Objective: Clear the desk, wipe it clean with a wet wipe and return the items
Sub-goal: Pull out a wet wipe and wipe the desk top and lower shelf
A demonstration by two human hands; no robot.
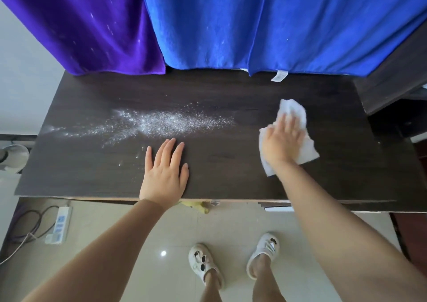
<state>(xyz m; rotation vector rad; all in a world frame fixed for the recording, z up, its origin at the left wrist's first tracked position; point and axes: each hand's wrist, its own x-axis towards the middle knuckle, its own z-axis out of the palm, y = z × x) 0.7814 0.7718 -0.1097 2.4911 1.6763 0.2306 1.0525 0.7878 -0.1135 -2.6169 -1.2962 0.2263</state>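
The right hand (283, 137) presses flat, fingers spread, on the wet wipe (293, 117) at three o'clock of the dark table (231, 181) to scrub it, while the left hand (165, 170) lies open and flat at six o'clock, likely bracing, just short of the white powder (157, 122).

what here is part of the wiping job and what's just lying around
Job: desk; wet wipe under the flat right hand; white powder across the desk; left hand flat on the desk.

Lying about: purple cloth; blue cloths; power strip on the floor.
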